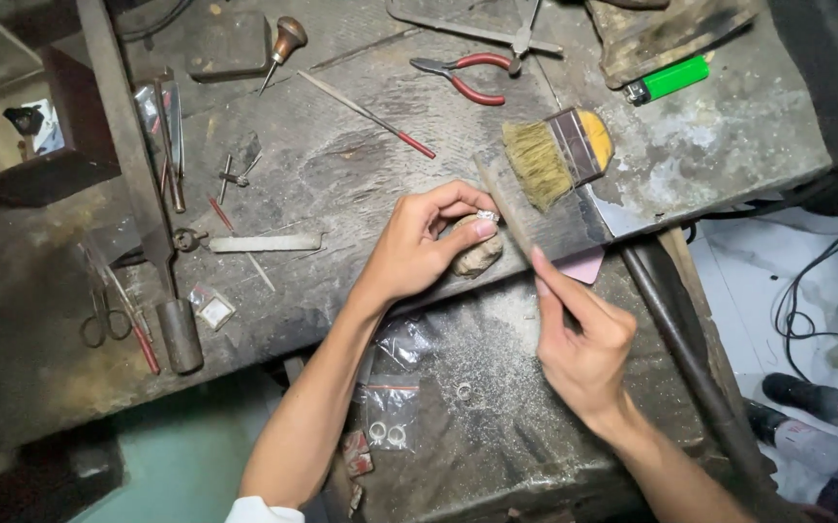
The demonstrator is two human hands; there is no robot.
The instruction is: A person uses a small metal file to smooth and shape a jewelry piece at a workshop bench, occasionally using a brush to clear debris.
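Both hands are clamped: left hand pinching a ring, right hand holding a file against it.

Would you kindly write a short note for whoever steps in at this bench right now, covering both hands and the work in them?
Left hand: pinches a small silver ring against a rounded brownish lump at the edge of the worn grey workbench.
Right hand: grips a long thin flat file, its tip laid on the ring.
Nearby: yellow-handled bristle brush, red-handled pliers, green lighter. More silver rings lie on the dusty lower tray, some in clear bags.
Done: cannot tell how far the ring is filed.
Left: likely finishing it, perhaps the loose rings too.
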